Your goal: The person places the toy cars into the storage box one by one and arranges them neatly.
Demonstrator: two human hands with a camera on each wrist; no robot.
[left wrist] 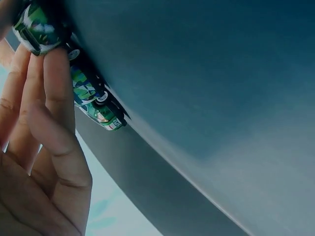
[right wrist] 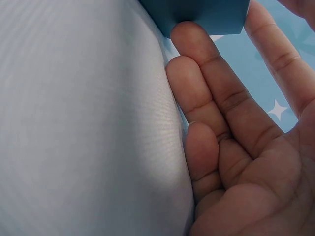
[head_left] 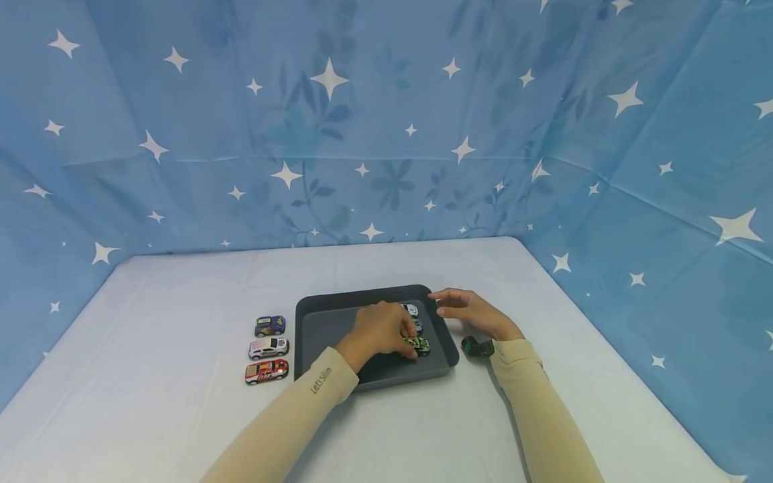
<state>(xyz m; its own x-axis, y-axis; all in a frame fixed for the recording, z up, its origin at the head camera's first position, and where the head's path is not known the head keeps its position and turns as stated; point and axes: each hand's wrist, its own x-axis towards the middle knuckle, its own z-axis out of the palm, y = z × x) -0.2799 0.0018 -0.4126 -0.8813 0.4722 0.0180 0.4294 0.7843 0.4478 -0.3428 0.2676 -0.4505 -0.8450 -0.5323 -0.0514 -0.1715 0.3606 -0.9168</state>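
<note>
My left hand (head_left: 379, 327) reaches into a dark grey tray (head_left: 326, 333) and holds a yellow-green patterned toy car (head_left: 421, 346) near the tray's right side. In the left wrist view its fingertips (left wrist: 56, 64) press against the green toy car (left wrist: 39, 32); the thumb's contact is mostly hidden. Two more cars, a blue one (head_left: 418, 326) and a white one (head_left: 413, 309), stand behind it in a row, partly covered by the hand. My right hand (head_left: 474, 312) lies beside the tray's right wall, fingers loosely extended. In the right wrist view a fingertip touches the tray corner (right wrist: 211, 19).
Left of the tray a purple car (head_left: 270, 326), a white car (head_left: 268, 347) and a red car (head_left: 267, 371) stand in a column on the white table (head_left: 181, 335). A small black device (head_left: 477, 347) sits at the right wrist. A blue star-patterned curtain (head_left: 386, 134) surrounds the table.
</note>
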